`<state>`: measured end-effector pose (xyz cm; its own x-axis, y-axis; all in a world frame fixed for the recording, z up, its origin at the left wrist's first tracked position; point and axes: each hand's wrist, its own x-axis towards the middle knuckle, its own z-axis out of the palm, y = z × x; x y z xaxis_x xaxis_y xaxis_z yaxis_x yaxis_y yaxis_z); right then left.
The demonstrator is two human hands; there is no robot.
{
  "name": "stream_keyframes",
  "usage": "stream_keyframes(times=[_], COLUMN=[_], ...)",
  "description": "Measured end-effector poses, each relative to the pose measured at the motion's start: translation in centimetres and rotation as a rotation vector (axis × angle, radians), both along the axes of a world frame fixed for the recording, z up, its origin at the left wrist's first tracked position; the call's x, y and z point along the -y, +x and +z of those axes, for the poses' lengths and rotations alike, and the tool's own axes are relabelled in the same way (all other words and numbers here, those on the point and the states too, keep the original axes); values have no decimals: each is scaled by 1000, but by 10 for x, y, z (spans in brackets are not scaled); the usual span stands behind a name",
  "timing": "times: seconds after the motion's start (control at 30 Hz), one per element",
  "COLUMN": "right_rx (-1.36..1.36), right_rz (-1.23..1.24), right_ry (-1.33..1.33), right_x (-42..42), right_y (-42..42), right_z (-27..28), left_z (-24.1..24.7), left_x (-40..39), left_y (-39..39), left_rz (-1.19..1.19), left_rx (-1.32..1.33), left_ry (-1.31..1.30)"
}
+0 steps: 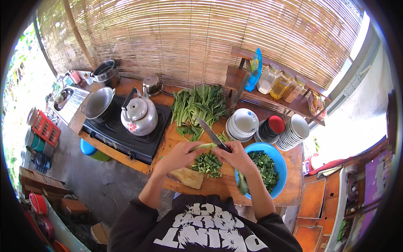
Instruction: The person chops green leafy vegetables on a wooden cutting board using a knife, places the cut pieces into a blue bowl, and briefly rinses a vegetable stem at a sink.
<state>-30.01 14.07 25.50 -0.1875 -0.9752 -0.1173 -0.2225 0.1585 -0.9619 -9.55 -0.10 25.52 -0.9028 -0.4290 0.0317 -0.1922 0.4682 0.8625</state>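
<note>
My left hand [179,156] grips one end of a pale green vegetable stalk [203,146]. A kitchen knife [210,130] is in my right hand [234,155], its blade pointing up and to the left, and the fingers also meet the stalk's other end. Below the hands, chopped greens [207,165] lie in a pile beside a worn wooden cutting board [185,177]. Behind them sits a large heap of uncut leafy greens [200,107]. Right of my right hand, a blue plastic basin [282,163] holds cut leaves [264,167], and a leafy piece hangs by its near-left rim.
A metal kettle [139,116] and a wok [99,103] stand on a black gas stove [157,138] at left. Stacked bowls [245,121] stand behind the basin, below a wooden shelf [277,102] with glass jars [281,85]. A small saucepan [152,85] is behind the kettle.
</note>
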Motion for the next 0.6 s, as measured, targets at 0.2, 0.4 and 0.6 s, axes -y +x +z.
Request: stream_keyframes(times=[0.2,0.4,0.6], right_rx=[377,477,473], right_rz=[69,-236,-518], right_ry=[27,-82,-104], right_x=[-10,-25,18], right_y=[-1,-23,0], right_z=[9,-1,-28], left_z=[3,-9,-36], left_x=[10,37,21], left_y=[1,38,56], left_rz=[-229,182,593], left_rx=[64,-207,-542], left_ry=[728,970,922])
